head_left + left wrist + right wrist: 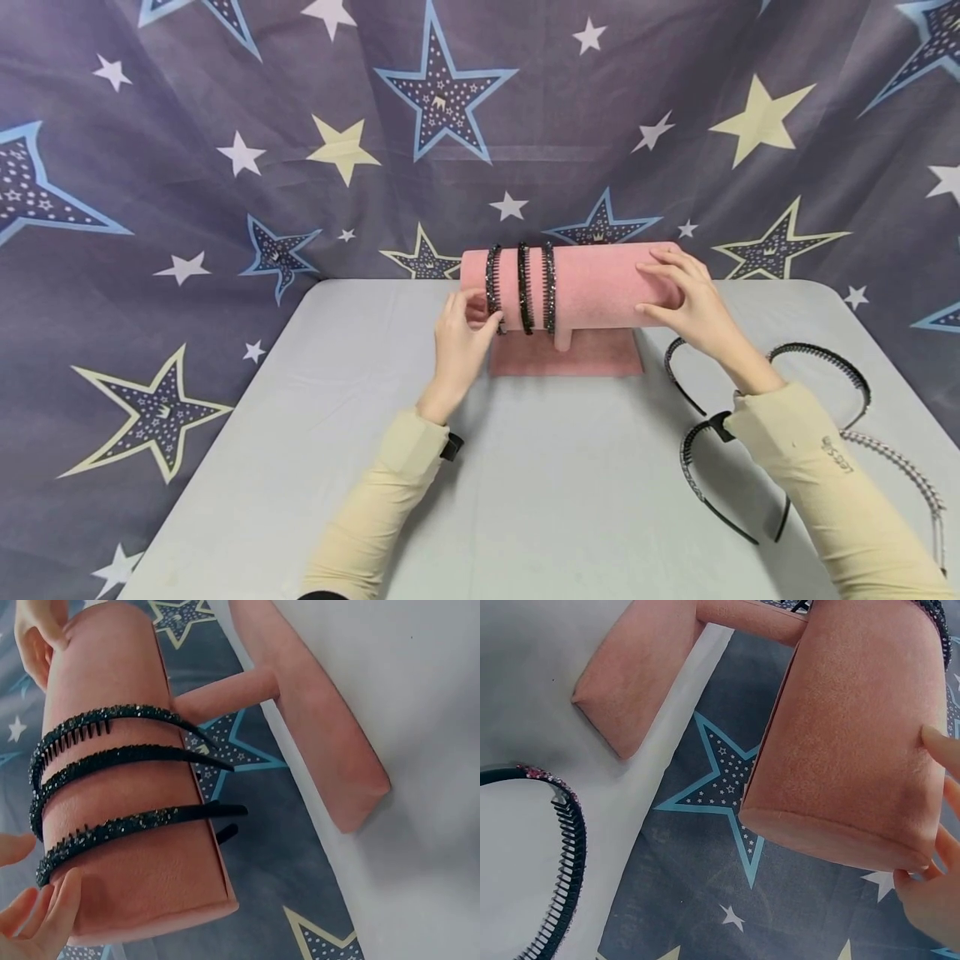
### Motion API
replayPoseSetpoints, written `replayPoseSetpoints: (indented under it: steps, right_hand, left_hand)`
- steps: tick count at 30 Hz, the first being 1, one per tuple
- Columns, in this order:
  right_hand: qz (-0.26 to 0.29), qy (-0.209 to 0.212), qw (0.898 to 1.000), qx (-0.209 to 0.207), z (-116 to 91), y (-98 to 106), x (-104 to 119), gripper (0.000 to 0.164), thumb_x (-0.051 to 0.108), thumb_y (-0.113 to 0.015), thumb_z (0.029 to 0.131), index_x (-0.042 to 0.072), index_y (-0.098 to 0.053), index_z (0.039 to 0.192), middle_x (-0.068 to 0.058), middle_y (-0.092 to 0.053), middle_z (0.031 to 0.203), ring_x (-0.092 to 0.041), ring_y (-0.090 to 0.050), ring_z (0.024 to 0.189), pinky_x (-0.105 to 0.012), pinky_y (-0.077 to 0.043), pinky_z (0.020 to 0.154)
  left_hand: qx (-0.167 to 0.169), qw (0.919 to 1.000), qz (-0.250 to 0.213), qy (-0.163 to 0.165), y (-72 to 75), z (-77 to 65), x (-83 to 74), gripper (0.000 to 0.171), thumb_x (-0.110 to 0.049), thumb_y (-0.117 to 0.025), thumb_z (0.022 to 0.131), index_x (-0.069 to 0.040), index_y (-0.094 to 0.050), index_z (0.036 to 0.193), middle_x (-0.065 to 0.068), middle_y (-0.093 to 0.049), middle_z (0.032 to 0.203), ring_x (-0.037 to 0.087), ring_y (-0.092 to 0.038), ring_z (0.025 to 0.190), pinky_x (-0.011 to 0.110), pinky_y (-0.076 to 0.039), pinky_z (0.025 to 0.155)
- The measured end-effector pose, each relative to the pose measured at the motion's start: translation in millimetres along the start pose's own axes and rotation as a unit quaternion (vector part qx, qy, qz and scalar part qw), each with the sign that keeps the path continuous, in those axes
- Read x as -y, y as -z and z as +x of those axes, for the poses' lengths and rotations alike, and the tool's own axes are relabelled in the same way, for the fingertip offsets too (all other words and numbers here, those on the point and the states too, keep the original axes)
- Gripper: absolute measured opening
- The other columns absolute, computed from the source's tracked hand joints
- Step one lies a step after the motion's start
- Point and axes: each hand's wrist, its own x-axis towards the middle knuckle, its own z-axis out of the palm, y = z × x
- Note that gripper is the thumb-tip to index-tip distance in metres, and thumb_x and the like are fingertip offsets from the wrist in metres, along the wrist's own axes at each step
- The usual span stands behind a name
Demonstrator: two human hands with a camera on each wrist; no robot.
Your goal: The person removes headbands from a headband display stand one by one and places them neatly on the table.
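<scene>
A pink bracelet-style display stand (600, 287) has a padded roll on a short post and a flat base. Three black glittery toothed headbands sit over the roll's left half. At the leftmost headband (135, 823), my left hand (459, 337) has its thumb and fingers on either side of the band, pinching it near the roll's end. My right hand (693, 308) holds the roll's right end, with fingers on top and thumb at the front. The middle headband (524, 287) and the right headband (550, 287) stand apart from both hands.
Several more headbands lie on the white table (315, 417) at the right, including a black toothed headband (574, 832) and a pale headband (900, 462). My right forearm passes over some of them. A dark star-print cloth (570, 117) hangs behind the table.
</scene>
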Motion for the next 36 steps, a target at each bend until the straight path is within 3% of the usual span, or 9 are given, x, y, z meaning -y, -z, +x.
replayPoseSetpoints:
  steps: [18,36]
  right_hand:
    - [-0.001,-0.002,1.0,0.003,-2,0,-1,0.05,-0.006,-0.074,0.063,-0.003,-0.058,0.11,-0.022,-0.044,0.125,-0.04,-0.029,0.12,-0.052,-0.021,0.101]
    - [0.003,-0.002,1.0,0.002,-1,0,-3,0.05,-0.006,-0.074,0.063,-0.002,-0.058,0.11,-0.021,-0.044,0.126,-0.039,-0.028,0.12,-0.052,-0.022,0.101]
  left_hand:
    - [-0.074,0.9969,0.008,0.024,-16.1,-6.7,-0.5,0.025,-0.002,-0.068,0.073,0.001,-0.058,0.096,0.012,-0.056,0.082,0.019,-0.059,0.069,0.021,-0.052,0.061]
    - [-0.089,0.9947,0.0,0.051,-16.8,-3.6,-0.3,0.022,0.0,-0.066,0.074,0.003,-0.063,0.095,0.011,-0.058,0.078,0.019,-0.059,0.065,0.022,-0.052,0.058]
